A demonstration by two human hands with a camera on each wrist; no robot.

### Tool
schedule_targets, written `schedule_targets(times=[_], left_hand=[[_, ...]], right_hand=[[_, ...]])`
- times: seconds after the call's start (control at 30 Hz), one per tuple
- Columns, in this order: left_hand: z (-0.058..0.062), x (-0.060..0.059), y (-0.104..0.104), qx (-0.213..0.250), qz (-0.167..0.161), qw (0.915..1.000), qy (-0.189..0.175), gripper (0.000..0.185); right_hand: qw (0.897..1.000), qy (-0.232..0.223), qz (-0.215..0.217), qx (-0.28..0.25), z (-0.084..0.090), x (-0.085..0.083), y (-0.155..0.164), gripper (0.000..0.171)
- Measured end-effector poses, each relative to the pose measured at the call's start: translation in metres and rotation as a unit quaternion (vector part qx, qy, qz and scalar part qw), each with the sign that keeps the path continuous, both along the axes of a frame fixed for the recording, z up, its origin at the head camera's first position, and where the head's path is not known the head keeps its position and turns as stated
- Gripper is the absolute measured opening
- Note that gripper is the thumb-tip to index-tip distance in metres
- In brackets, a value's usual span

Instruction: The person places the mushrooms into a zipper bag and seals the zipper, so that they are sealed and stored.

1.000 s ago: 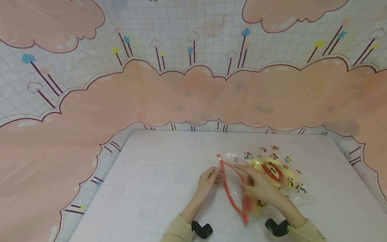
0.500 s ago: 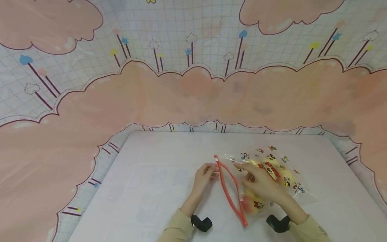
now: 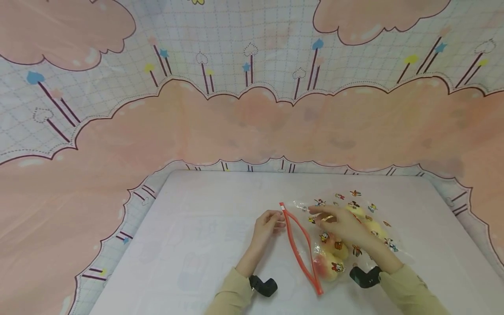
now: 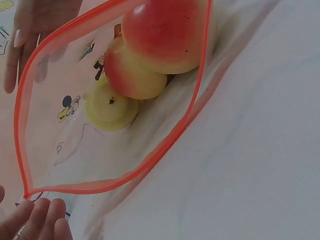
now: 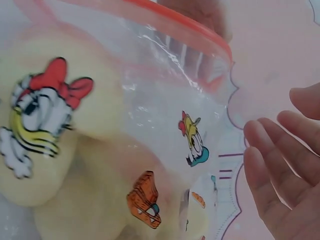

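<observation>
A clear zip bag with a red zip edge [image 3: 316, 283] and cartoon prints lies on the table, its mouth gaping toward the left. Inside are several red-and-yellow fruits [image 3: 326, 265]; the left wrist view looks in at a large one [image 4: 165, 35], a smaller one [image 4: 132, 75] and a yellow one [image 4: 111, 105]. My left hand [image 3: 267, 227] has its loosely bent fingertips right at the far corner of the zip edge, the thumb apart from them. Over the bag's film hovers my right hand [image 3: 342, 223], fingers spread and relaxed, with nothing in them in the right wrist view.
Both wrists carry black camera mounts, the left one [image 3: 264, 286] and the right one [image 3: 365, 276]. The white table [image 3: 197, 227] ends at a peach-coloured patterned cloth [image 3: 252, 127] behind it.
My right hand has drawn away from the zip edge and risen over the bag, uncovering fruits and hiding the printed lettering. My left hand and the bag's mouth have shifted slightly left.
</observation>
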State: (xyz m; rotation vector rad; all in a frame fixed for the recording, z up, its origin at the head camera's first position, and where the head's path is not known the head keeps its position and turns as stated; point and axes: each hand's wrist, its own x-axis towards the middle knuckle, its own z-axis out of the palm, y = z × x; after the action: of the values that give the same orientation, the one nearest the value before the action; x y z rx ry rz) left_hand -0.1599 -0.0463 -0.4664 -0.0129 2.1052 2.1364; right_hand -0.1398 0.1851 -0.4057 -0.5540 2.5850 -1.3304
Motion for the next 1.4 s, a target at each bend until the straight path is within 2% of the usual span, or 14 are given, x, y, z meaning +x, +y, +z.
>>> schedule_targets(times=[0.17,0.23,0.4,0.47,0.53,0.77,1.0,1.23,1.4], left_hand=[[-0.022,-0.013,0.001,0.014,0.001,0.9998,-0.011,0.032],[-0.026,-0.016,0.002,0.020,0.005,0.9996,-0.016,0.033],[-0.028,-0.018,0.002,0.033,0.005,0.9990,-0.028,0.034],[-0.023,-0.016,0.002,0.036,0.001,0.9987,-0.037,0.034],[-0.023,-0.018,0.002,0.039,0.000,0.9983,-0.044,0.034],[-0.034,-0.026,0.005,0.046,0.016,0.9977,-0.046,0.032],[-0.030,-0.031,0.009,0.048,0.022,0.9974,-0.048,0.029],[-0.004,-0.021,0.008,0.025,0.018,0.9987,-0.041,0.026],[0.001,-0.021,0.007,0.025,0.012,0.9991,-0.033,0.027]], right_hand=[[0.999,-0.006,0.026,-0.019,-0.003,-0.014,0.003,0.041],[0.999,-0.013,0.032,-0.025,-0.004,-0.020,0.003,0.041],[0.999,-0.030,0.035,-0.024,-0.001,-0.034,-0.001,0.043],[0.998,-0.032,0.040,-0.021,0.000,-0.040,-0.003,0.043],[0.998,-0.039,0.043,-0.019,0.001,-0.046,-0.004,0.042],[0.998,-0.032,0.061,0.003,-0.001,-0.067,-0.012,0.041],[0.997,-0.039,0.059,0.019,-0.005,-0.083,-0.023,0.041],[0.997,-0.046,0.054,0.024,-0.013,-0.096,-0.039,0.039],[0.997,-0.054,0.040,0.032,-0.015,-0.101,-0.049,0.039]])
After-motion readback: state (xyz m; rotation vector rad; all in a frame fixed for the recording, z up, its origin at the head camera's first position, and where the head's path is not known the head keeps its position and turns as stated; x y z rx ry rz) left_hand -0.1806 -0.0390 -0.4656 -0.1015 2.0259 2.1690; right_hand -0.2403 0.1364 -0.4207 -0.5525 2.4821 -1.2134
